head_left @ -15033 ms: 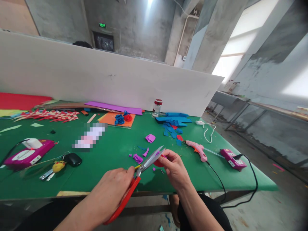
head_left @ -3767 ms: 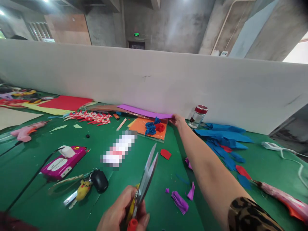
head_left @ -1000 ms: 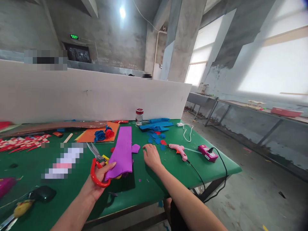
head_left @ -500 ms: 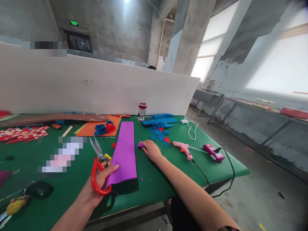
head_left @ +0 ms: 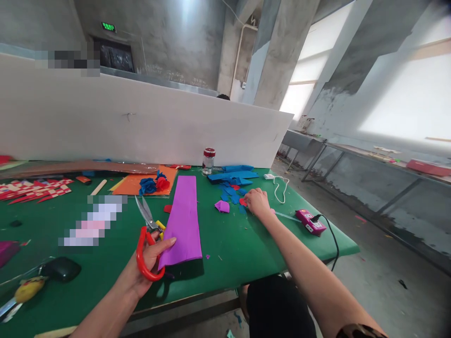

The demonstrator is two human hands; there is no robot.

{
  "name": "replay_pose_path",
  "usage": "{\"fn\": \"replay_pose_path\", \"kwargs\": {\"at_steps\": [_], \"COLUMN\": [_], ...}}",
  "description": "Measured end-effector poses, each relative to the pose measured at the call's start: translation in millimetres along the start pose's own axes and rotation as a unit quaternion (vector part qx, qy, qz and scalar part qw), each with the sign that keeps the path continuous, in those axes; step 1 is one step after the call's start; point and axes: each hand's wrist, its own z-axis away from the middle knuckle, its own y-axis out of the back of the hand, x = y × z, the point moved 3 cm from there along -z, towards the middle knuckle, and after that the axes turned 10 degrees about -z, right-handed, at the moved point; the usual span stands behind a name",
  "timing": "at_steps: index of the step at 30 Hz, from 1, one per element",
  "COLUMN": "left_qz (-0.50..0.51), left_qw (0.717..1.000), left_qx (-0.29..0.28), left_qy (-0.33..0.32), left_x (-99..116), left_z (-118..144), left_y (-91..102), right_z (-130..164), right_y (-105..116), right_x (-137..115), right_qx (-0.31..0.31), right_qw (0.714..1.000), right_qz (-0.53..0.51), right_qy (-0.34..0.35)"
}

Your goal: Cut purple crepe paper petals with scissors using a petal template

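My left hand (head_left: 150,256) is closed around red-handled scissors (head_left: 150,223), blades pointing away, and pinches the near end of a folded purple paper strip (head_left: 181,218) under the thumb. Farther right, my right hand (head_left: 259,203) reaches over the small paper pieces, its fingers bent and closed at the edge of a red paper piece (head_left: 242,202). Just left of it a small purple paper piece (head_left: 222,206) lies loose on the green table (head_left: 225,253). Blue paper pieces (head_left: 230,191) are scattered by the fingertips. My right hand and forearm hide most of the glue gun.
A lidded glass jar (head_left: 208,162) stands before the white board (head_left: 197,124). Blue and red paper flowers (head_left: 148,186) lie on orange paper (head_left: 127,188). At right are a white cable (head_left: 278,190) and a magenta box (head_left: 310,221) with a black cord plugged in.
My right hand has let go of the small purple paper piece and moved right to the red piece, now covering the pink glue gun. My left hand keeps its hold, almost still.
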Motion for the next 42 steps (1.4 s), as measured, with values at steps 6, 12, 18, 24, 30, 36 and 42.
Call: {"fn": "replay_pose_path", "kwargs": {"at_steps": [6,12,18,24,30,36,42], "left_qz": [-0.007,0.002,0.004,-0.002,-0.009,0.014,0.016], "left_qw": [1.000,1.000,1.000,1.000,1.000,1.000,1.000], "left_qx": [0.014,0.021,-0.009,-0.020,-0.022,-0.020,0.000], "left_qy": [-0.016,-0.002,-0.006,0.005,0.008,-0.001,0.004], "left_x": [-2,-6,-5,-4,-1,6,11], "left_z": [4,2,1,6,8,11,14], "left_y": [-0.8,-0.5,-0.4,0.2,0.4,-0.2,-0.8], "right_z": [-19,-29,1,55,41,65,123], "right_y": [-6,-3,25,18,10,11,-18], "right_x": [-1,-11,-37,-75,-44,-55,-118], "right_qx": [-0.060,-0.084,-0.073,-0.094,-0.037,-0.114,-0.140], "right_qw": [0.998,0.994,0.964,0.907,0.944,0.920,0.877], "right_qz": [0.026,-0.054,-0.252,-0.399,-0.328,-0.372,-0.390], "right_qy": [-0.026,-0.050,0.030,0.093,0.010,0.056,0.242]}}
